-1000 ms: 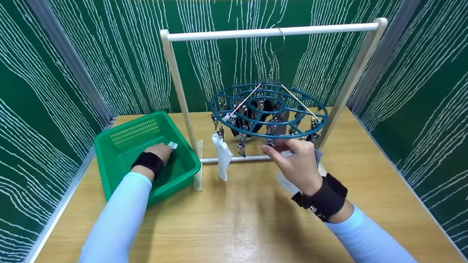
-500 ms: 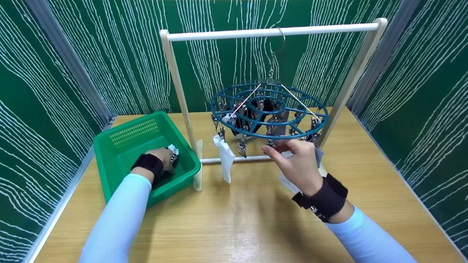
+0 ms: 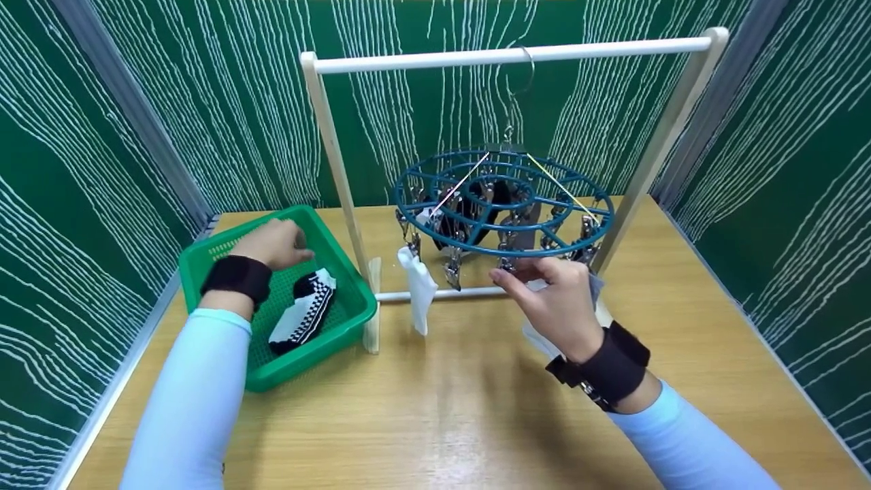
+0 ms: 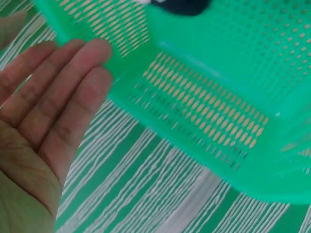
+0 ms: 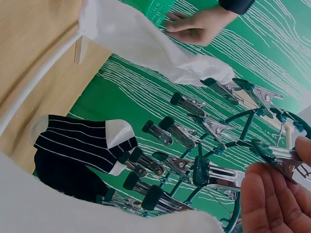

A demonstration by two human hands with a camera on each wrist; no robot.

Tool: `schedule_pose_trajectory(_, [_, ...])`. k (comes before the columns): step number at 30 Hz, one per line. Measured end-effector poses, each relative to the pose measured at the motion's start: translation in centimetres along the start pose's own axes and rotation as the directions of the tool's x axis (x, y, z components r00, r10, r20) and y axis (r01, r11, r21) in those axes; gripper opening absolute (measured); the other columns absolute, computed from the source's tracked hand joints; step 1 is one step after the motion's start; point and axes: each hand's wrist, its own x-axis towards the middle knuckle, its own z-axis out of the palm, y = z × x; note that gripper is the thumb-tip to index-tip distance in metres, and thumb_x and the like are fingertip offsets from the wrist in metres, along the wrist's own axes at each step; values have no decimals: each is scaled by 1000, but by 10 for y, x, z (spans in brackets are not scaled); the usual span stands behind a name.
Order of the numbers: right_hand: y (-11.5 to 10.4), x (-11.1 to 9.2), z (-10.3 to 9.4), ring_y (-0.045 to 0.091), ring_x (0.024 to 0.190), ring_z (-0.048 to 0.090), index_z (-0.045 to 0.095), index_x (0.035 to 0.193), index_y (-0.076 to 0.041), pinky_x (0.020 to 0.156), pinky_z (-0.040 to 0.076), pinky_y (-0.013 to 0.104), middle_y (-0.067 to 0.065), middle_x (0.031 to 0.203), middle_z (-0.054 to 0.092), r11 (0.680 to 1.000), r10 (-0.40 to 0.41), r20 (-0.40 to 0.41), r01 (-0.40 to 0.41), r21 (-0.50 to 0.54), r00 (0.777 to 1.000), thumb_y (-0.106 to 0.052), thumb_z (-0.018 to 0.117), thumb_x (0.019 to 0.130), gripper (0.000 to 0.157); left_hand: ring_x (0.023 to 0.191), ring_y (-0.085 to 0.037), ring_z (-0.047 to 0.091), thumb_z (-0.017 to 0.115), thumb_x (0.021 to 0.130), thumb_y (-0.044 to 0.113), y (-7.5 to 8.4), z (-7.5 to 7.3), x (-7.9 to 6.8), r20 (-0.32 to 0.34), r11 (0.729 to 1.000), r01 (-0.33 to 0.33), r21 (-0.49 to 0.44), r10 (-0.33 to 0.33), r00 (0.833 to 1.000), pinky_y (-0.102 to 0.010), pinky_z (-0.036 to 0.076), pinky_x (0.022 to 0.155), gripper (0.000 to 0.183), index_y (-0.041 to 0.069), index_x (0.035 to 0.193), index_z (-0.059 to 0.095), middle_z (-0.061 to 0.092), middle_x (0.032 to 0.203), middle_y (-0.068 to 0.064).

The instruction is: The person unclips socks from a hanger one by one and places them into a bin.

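Observation:
My left hand (image 3: 272, 246) hovers over the green basket (image 3: 373, 306), holding nothing, and the left wrist view shows its fingers (image 4: 73, 104) extended. A black-and-white checkered sock (image 3: 309, 313) lies inside the basket, to the right of that hand. My right hand (image 3: 554, 292) is at the front rim of a round blue clip hanger (image 3: 469, 246). Between thumb and fingers it pinches a metal clip (image 5: 286, 158) with dark green tips. On the hanger's left side a white sock (image 3: 420, 292) hangs from a clip.
A wooden rack with a white top bar (image 3: 422, 63) carries the hanger by its hook. More clipped socks hang around it, including a black striped sock (image 5: 82, 141) in the right wrist view. Green walls with white streaks surround the wooden table (image 3: 435, 422).
My left hand has let go of the checkered sock and moved up and left, leaving it in the basket. My right hand has stayed at the same clip.

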Motion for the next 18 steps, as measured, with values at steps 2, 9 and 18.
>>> schedule_pose_trajectory(2, [0,0,0,25,67,75,81,89,2,72,51,5,11,80,81,1000,-5,-5,5,-4,1000,2,90,85,9,100,-37,71,68,107,27,4,-10,-6,-34,1000,4,-29,-5,999,-53,60,92,35,-3,123,77,76,112,-23])
schedule_pose_trajectory(9, [1,1,-1,25,67,75,81,89,2,71,52,6,11,81,81,1000,-16,-5,16,-6,1000,3,90,85,9,135,-47,62,67,108,29,15,-35,-26,-156,993,-1,-119,-18,988,-66,51,115,53,-2,150,59,65,146,-30])
schedule_pose_trajectory(18, [0,2,-1,24,66,74,82,89,1,71,54,8,11,81,81,1000,-17,-2,17,-4,1000,2,90,84,10,128,-43,66,71,106,24,43,-50,-53,-490,977,-179,-113,102,866,-60,55,113,48,-3,145,62,68,141,-27])
